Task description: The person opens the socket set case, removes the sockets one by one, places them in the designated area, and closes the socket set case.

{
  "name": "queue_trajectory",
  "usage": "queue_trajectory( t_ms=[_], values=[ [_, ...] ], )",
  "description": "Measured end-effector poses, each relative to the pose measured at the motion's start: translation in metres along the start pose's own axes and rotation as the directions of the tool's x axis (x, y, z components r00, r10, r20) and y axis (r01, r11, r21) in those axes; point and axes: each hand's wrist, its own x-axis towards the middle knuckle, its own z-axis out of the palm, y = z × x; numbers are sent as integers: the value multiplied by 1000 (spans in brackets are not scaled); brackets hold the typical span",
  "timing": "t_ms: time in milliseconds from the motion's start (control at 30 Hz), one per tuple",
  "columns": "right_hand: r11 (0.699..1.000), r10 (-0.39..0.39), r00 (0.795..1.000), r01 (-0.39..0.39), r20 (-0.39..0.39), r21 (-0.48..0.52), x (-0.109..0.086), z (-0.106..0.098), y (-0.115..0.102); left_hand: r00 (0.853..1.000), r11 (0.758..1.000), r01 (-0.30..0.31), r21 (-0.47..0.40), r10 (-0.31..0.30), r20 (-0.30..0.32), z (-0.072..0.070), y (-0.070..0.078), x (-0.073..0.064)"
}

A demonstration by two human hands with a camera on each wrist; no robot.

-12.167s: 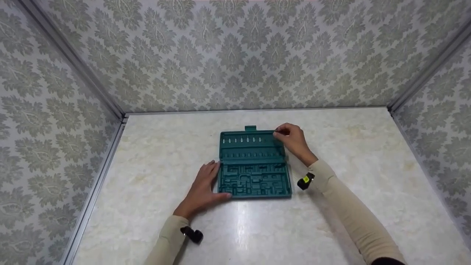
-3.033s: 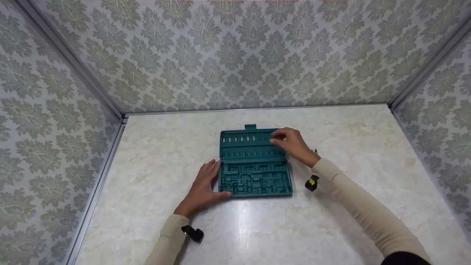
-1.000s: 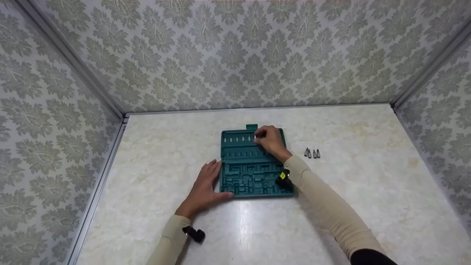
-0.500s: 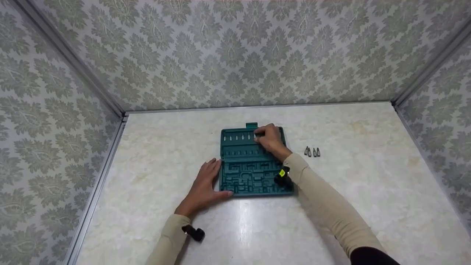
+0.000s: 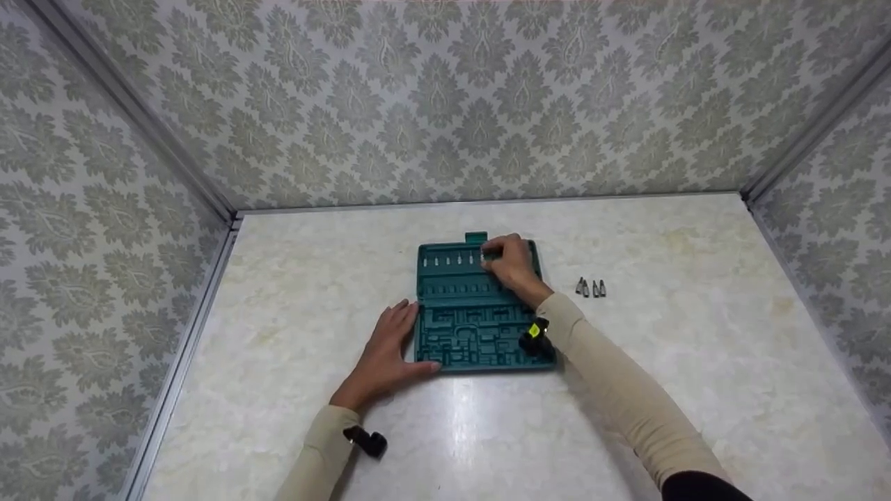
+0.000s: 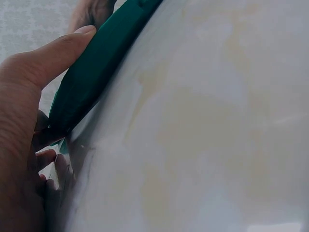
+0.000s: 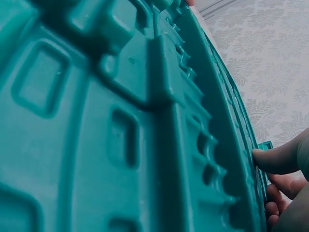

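Note:
A green tool case lies open on the table, its lid on the far side. My left hand holds the case's near left corner, thumb on the front edge and fingers along the left side. In the left wrist view the thumb presses the rim. My right hand pinches the rightmost screwdriver bit in the lid's upper row; in the right wrist view that bit is hidden. More bits stand to its left. Several loose bits lie right of the case.
The near half of the case has many moulded recesses. A latch tab sticks out from the far edge. The pale marbled table is bounded by patterned walls at the back and sides.
Three seconds ago my right hand was at the lid's right side; it moved left to the row's end bit. Over the last second it has barely moved. The left hand stays put.

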Motion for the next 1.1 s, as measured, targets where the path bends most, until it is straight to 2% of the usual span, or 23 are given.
queue_trajectory(
  t_ms=[333,533,700,1100],
  values=[
    [997,-73,997,73,-15,-14,-6,0,6,1000,1000,-7,2,7,-6,1,-1,0],
    [993,-64,996,70,-64,99,-2,-3,6,1000,1000,-13,-2,13,-21,2,-1,1],
    [980,-55,994,72,-94,184,-3,-23,4,1000,1000,-4,-11,4,-19,1,1,-1],
    [989,-104,992,111,-75,95,-34,-72,17,1000,1000,14,-13,-14,-14,2,-1,-2]
  ],
)
